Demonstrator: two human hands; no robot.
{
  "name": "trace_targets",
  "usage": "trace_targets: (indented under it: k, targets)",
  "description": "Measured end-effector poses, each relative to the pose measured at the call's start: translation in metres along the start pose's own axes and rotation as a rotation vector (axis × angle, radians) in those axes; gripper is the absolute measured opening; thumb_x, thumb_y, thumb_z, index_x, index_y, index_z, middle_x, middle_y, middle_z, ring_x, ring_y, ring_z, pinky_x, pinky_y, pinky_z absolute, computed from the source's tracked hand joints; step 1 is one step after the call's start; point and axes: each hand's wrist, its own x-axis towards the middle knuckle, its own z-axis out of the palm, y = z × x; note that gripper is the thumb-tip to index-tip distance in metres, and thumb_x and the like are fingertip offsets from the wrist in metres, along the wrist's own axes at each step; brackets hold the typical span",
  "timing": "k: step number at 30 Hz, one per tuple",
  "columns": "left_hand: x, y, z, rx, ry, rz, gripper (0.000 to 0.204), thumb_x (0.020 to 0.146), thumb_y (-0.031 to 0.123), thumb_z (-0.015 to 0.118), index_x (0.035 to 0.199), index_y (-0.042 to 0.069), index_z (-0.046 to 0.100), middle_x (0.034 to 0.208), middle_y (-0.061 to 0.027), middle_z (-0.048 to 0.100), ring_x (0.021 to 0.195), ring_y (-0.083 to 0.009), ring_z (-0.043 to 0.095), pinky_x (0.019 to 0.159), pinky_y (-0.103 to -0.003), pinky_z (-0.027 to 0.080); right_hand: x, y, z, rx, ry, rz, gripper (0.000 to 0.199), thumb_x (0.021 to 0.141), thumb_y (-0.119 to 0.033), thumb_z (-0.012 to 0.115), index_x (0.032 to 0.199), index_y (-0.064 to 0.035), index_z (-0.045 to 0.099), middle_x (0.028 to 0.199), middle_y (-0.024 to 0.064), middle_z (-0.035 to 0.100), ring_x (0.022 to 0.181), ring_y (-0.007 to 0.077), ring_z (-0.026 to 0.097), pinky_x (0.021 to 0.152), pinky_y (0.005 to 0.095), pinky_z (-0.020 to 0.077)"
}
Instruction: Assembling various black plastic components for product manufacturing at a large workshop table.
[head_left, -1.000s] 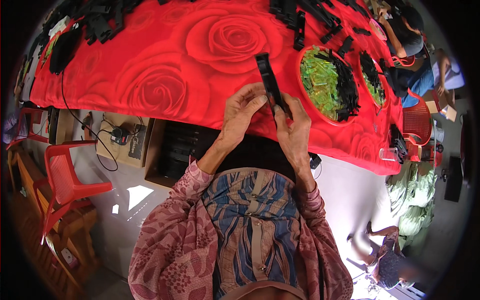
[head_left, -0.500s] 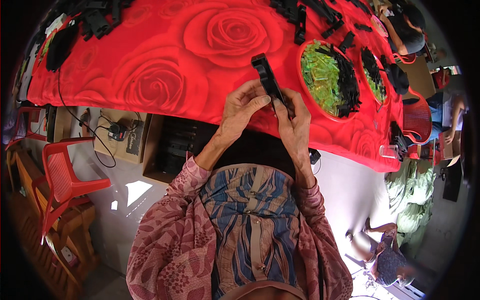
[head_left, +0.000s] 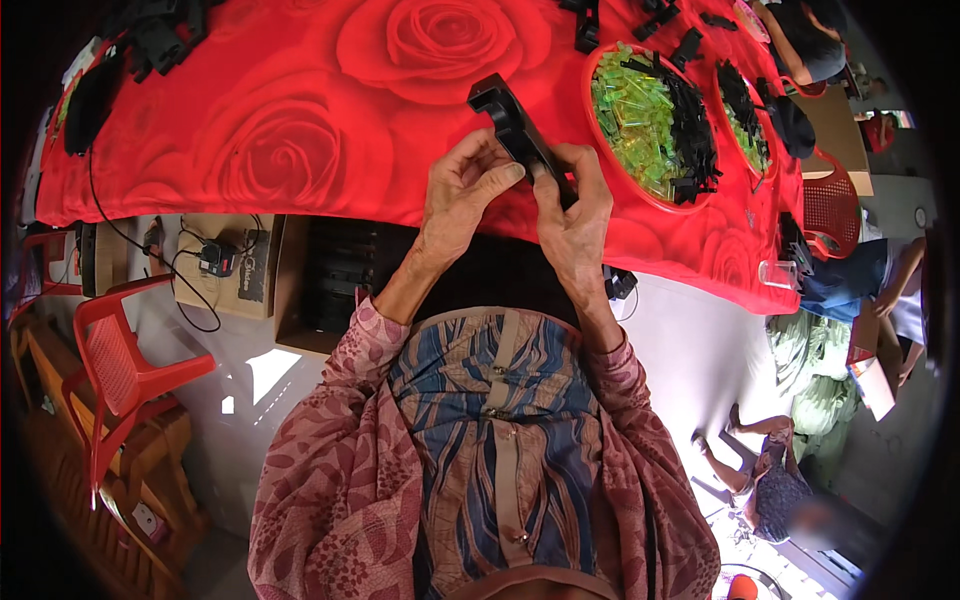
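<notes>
A long black plastic part (head_left: 514, 122) with a notched side is held up at a tilt near the front edge of the table. My left hand (head_left: 462, 195) pinches it from the left with thumb and fingers. From the right, my right hand (head_left: 577, 212) grips its lower end, the thumb lying along it. Just right of my hands stands a round red tray (head_left: 591, 118) holding yellow-green translucent pieces (head_left: 630, 112) and short black pieces (head_left: 692, 128). Whatever small piece may be under my right thumb is hidden.
A red rose-patterned cloth (head_left: 300, 150) covers the table. Black parts (head_left: 155, 40) are piled at the far left, and a second tray (head_left: 741, 125) stands farther right. Below are a cardboard box (head_left: 289, 290) and a red chair (head_left: 125, 350). Other people are on the right.
My view has shifted slightly. Both hands still hold the black plastic part, which has turned a little and leans more to the left.
</notes>
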Motion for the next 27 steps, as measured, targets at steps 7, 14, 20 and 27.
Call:
trace_targets:
  k: [7, 14, 20, 27]
  targets:
    - [0.003, -0.001, 0.004, 0.004, 0.046, -0.008, 0.026, 0.085, -0.001, 0.069, 0.109, 0.001, 0.061, 0.099, -0.0016, 0.062, 0.094, -0.0103, 0.058, 0.087, -0.025, 0.048, 0.001, -0.007, -0.011, -0.133, -0.033, -0.207, 0.03, 0.082, 0.004, 0.062, 0.111, 0.0018, 0.057, 0.097, 0.0194, 0.06, 0.084, 0.0362, 0.062, 0.07, 0.0405, 0.0502]
    - [0.007, -0.001, 0.001, -0.03, 0.058, -0.036, 0.026, 0.086, -0.001, 0.068, 0.111, -0.002, 0.061, 0.108, -0.0073, 0.066, 0.1, -0.0119, 0.061, 0.092, -0.026, 0.049, 0.003, -0.007, -0.02, -0.156, -0.144, -0.1, 0.027, 0.082, 0.003, 0.062, 0.109, 0.0032, 0.058, 0.092, 0.0212, 0.06, 0.079, 0.0408, 0.061, 0.066, 0.0439, 0.0495]
    - [0.007, -0.001, 0.004, -0.016, 0.044, -0.045, 0.026, 0.086, -0.001, 0.068, 0.111, -0.003, 0.061, 0.104, -0.0072, 0.066, 0.094, -0.0119, 0.063, 0.086, -0.025, 0.051, 0.006, -0.011, -0.022, -0.348, -0.147, -0.159, 0.023, 0.084, -0.002, 0.062, 0.105, 0.0034, 0.057, 0.088, 0.0212, 0.057, 0.078, 0.0416, 0.059, 0.063, 0.0476, 0.0475]
    - [0.008, -0.009, 0.0, 0.052, 0.029, 0.034, 0.023, 0.085, -0.003, 0.069, 0.106, -0.003, 0.06, 0.096, -0.0059, 0.067, 0.088, -0.0109, 0.063, 0.084, -0.024, 0.052, 0.01, -0.018, -0.028, -0.376, -0.228, -0.074, 0.019, 0.083, -0.004, 0.062, 0.099, 0.0038, 0.055, 0.088, 0.0207, 0.056, 0.078, 0.0424, 0.058, 0.065, 0.0497, 0.0476]
